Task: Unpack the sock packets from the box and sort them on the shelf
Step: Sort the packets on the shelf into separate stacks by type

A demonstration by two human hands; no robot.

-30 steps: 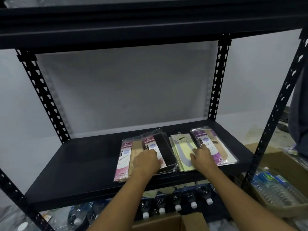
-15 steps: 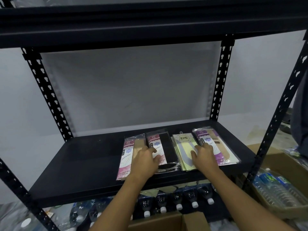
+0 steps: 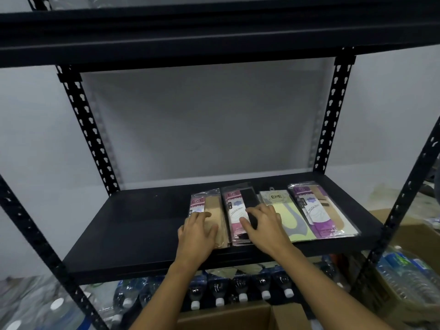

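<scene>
Four piles of sock packets lie side by side on the black shelf (image 3: 142, 225), right of its middle. From the left: a beige-sock packet (image 3: 214, 203), a black-sock packet (image 3: 234, 207), a yellow-green packet (image 3: 277, 198) and a purple packet (image 3: 319, 215). My left hand (image 3: 197, 236) lies flat on the lower half of the beige-sock packet, fingers spread. My right hand (image 3: 264, 227) rests on the black-sock packet with its fingertips pressing on it. Neither hand grips anything. The cardboard box (image 3: 226, 317) shows at the bottom edge, its inside hidden.
Capped water bottles (image 3: 240, 291) lie in a row under the shelf. A second cardboard box with bottles (image 3: 409, 277) stands at the lower right. Perforated black posts (image 3: 88, 129) frame the shelf, and another board (image 3: 214, 32) runs overhead.
My right hand has moved left from the yellow-green packet onto the black-sock packet. My left hand has shifted left onto the beige-sock packet. The piles now lie straighter.
</scene>
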